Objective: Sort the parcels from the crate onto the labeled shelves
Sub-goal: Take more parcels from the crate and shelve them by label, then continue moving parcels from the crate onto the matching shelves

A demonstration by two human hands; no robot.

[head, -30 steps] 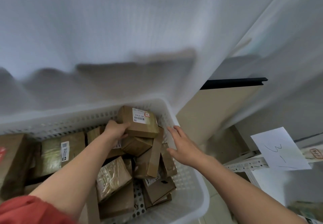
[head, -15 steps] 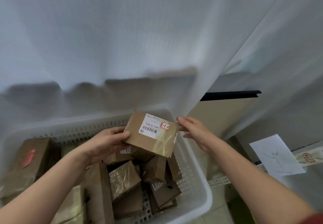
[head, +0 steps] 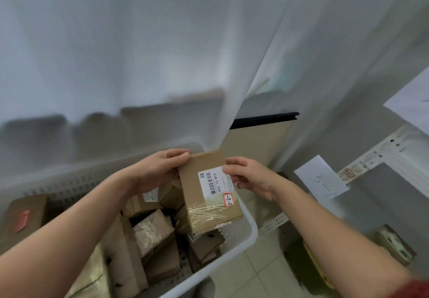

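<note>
I hold a brown cardboard parcel [head: 209, 195] above the right end of the white perforated crate [head: 246, 242]. Its white barcode label faces me, with a small red-edged sticker reading 3-2-7 below it. My left hand [head: 160, 170] grips the parcel's upper left edge. My right hand [head: 250, 177] pinches its upper right edge, thumb on the label. Several other brown parcels [head: 151, 232] lie piled in the crate below.
A white curtain [head: 162, 53] hangs behind the crate. At right stands a slotted metal shelf [head: 380, 151] with a paper sign [head: 322, 179] marked 3-1 and a second sheet [head: 413, 107] above. Packages [head: 394, 244] lie on a lower shelf. Tiled floor [head: 250, 272] shows beside the crate.
The parcel came up out of the crate and turned upright with its label toward me. My right hand, free before, now holds its right edge.
</note>
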